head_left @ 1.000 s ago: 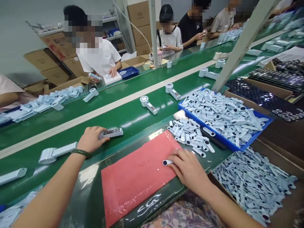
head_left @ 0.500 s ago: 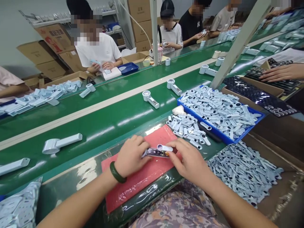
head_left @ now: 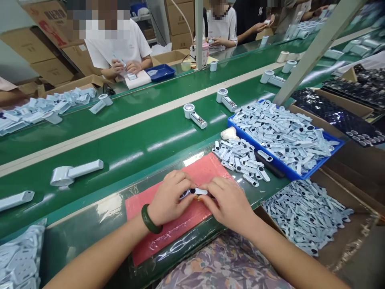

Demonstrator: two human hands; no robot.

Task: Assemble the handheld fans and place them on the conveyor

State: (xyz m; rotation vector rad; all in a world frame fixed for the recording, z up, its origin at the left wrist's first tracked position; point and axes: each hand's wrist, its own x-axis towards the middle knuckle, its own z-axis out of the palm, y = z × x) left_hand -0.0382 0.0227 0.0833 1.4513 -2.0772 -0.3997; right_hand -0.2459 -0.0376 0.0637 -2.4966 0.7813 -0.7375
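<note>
Both my hands meet over the pink mat at the bench's front edge. My left hand is closed round a small handle part with a circuit board, mostly hidden by the fingers. My right hand pinches a pale blue cover strip with a dark hole and presses it onto that part. A loose pile of the same pale blue covers lies just right of the mat.
A blue tray heaped with covers stands at right, with a cardboard box of more covers below it. Handheld fan bodies lie on the green conveyor. A bag of parts sits at lower left. Other people work across the belt.
My left hand took a handle part off the conveyor and brought it to the mat. My right hand lifted a cover from the mat and joined it onto that part.
</note>
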